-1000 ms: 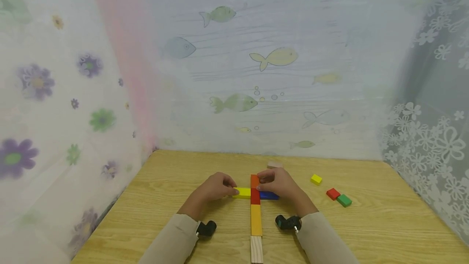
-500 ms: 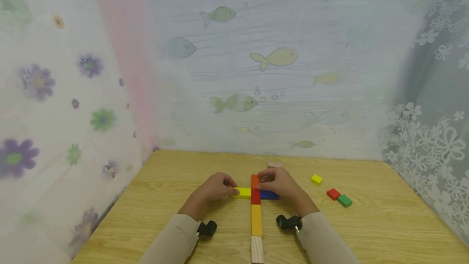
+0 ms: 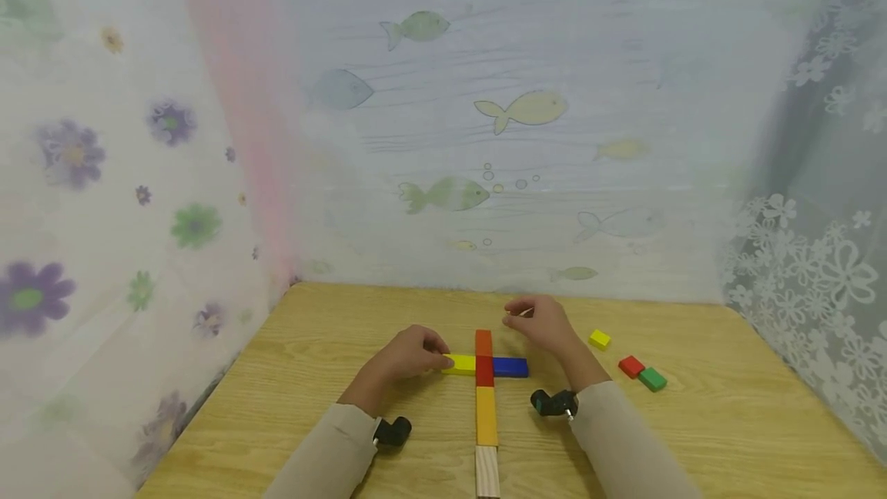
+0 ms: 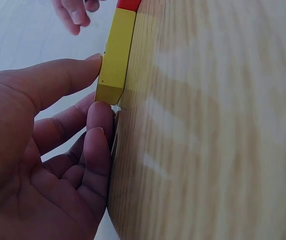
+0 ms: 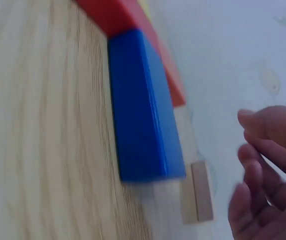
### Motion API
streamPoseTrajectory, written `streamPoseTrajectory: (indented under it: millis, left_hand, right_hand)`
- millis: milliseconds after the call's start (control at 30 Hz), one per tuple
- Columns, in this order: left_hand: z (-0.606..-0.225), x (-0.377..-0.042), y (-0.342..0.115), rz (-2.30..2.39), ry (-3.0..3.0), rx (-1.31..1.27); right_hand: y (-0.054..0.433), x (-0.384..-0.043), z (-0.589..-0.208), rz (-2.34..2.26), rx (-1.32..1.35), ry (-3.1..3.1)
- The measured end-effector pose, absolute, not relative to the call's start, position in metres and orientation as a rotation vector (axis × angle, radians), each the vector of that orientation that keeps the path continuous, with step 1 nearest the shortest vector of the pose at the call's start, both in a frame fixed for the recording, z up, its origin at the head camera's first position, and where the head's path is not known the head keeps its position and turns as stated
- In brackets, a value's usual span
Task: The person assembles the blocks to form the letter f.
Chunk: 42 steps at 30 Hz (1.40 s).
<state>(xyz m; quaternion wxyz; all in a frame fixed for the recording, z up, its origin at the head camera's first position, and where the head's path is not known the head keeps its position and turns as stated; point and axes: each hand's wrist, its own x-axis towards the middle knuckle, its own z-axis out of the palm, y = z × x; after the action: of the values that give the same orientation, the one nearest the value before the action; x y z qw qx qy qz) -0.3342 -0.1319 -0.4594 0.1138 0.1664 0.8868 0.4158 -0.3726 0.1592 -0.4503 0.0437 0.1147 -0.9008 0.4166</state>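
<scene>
On the table (image 3: 333, 306), painted blocks form a flat cross. A red block (image 3: 483, 370) lies at its middle, with an orange-red block (image 3: 483, 342) beyond it. My left hand (image 3: 407, 353) pinches the outer end of the yellow block (image 4: 115, 55) on the left arm, thumb against its face; part of the fingers is behind it. The blue block (image 3: 510, 367) makes the right arm. Beyond it, my right hand (image 3: 546, 320) is raised with loosely curled fingers and nothing in them. A plain wooden block (image 5: 202, 191) lies near that hand, largely hidden in the head view.
The cross's stem continues toward me with an orange-yellow block (image 3: 487, 416) and a striped wooden block (image 3: 487, 472). To the right lie a small yellow block (image 3: 599, 339), a small red block (image 3: 631, 366) and a green block (image 3: 653, 380). Patterned curtains surround the table.
My right hand has left the cross and moved away from me and slightly right, over the plain wooden block, uncovering the blue block. My left hand stays at the yellow block.
</scene>
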Motion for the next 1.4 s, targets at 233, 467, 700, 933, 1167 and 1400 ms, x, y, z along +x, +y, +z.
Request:
streamPoseTrajectory:
  millis: [233, 467, 700, 933, 1167, 1400]
  left_hand:
    - [-0.46, -0.336, -0.133, 1.209, 2.607, 0.5]
    - [-0.457, -0.334, -0.133, 1.219, 2.591, 0.522]
    - [-0.456, -0.334, -0.133, 1.216, 2.602, 0.513]
    - [-0.457, -0.334, -0.132, 1.204, 2.615, 0.521]
    - [-0.46, -0.336, -0.131, 1.189, 2.635, 0.48]
    - [-0.461, -0.337, -0.13, 1.181, 2.636, 0.492]
  right_hand:
    - [0.174, -0.379, -0.452, 1.266, 0.182, -2.776]
    - [0.186, -0.381, -0.46, 1.289, 0.078, -2.846]
    - [0.19, -0.386, -0.463, 1.284, 0.069, -2.916]
    - [0.191, -0.391, -0.462, 1.158, 0.066, -2.905]
    - [0.194, -0.394, -0.462, 1.068, 0.111, -2.875]
    - [0.19, -0.394, -0.455, 1.096, 0.148, -2.906]
